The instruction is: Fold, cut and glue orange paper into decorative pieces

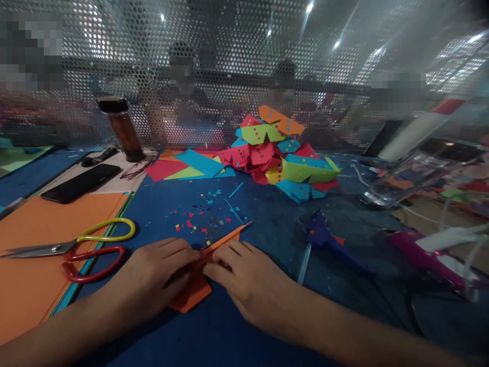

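On the blue table in front of me lies a folded piece of orange paper [193, 293]. My left hand [158, 272] is closed on its left part, fingers bent over the paper. From the other side my right hand [248, 278] pinches the upper fold, and a thin orange point sticks out past its fingers. Both sets of fingertips nearly meet, hiding the middle of the paper. Left of my left hand, scissors [72, 248] with one yellow and one red handle lie on a stack of orange sheets [32, 300]. Tiny coloured paper bits [191, 219] are scattered beyond my hands.
A pile of folded coloured paper shapes [263, 153] stands at the back. Rightward lie a blue glue gun [332, 242], a magenta tool [428, 255] and a clear container [405, 173]. A phone [82, 182] and dark bottle [126, 132] stand back left, before a perforated screen [221, 76].
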`<state>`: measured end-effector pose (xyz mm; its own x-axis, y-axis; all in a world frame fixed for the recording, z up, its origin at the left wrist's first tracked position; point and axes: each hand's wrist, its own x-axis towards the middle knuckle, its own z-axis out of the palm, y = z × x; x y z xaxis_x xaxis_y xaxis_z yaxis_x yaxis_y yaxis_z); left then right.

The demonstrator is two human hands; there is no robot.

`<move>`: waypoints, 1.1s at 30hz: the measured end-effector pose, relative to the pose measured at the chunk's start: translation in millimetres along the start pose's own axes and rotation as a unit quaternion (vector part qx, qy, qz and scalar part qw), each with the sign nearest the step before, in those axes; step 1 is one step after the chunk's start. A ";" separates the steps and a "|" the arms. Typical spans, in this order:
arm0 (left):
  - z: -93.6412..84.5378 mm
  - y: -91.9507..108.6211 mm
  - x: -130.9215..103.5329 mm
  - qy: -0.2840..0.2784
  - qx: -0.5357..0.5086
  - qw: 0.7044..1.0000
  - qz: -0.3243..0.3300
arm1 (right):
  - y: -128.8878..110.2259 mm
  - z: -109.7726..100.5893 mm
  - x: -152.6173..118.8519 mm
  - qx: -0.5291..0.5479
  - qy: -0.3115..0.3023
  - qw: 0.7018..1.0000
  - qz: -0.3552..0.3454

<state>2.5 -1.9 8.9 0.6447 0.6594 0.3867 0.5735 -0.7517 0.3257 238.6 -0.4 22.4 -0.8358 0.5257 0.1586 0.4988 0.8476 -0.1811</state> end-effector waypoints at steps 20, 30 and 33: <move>0.4 -2.0 -2.9 -0.013 -0.016 1.000 -0.005 | 5.8 -19.1 -9.4 0.044 -0.019 0.998 -0.026; 1.2 -2.7 -3.4 0.001 0.001 1.000 -0.004 | 2.7 -9.8 -3.4 0.020 -0.019 0.999 -0.016; 1.4 -3.3 -2.9 -0.001 0.007 1.000 -0.003 | 1.6 -7.4 -1.5 0.007 -0.023 1.000 -0.015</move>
<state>-0.5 -1.4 5.5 0.6418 0.6639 0.3839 0.5841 -0.7475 0.3163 242.4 0.6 29.0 -0.8597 0.4967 0.1191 0.4712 0.8612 -0.1904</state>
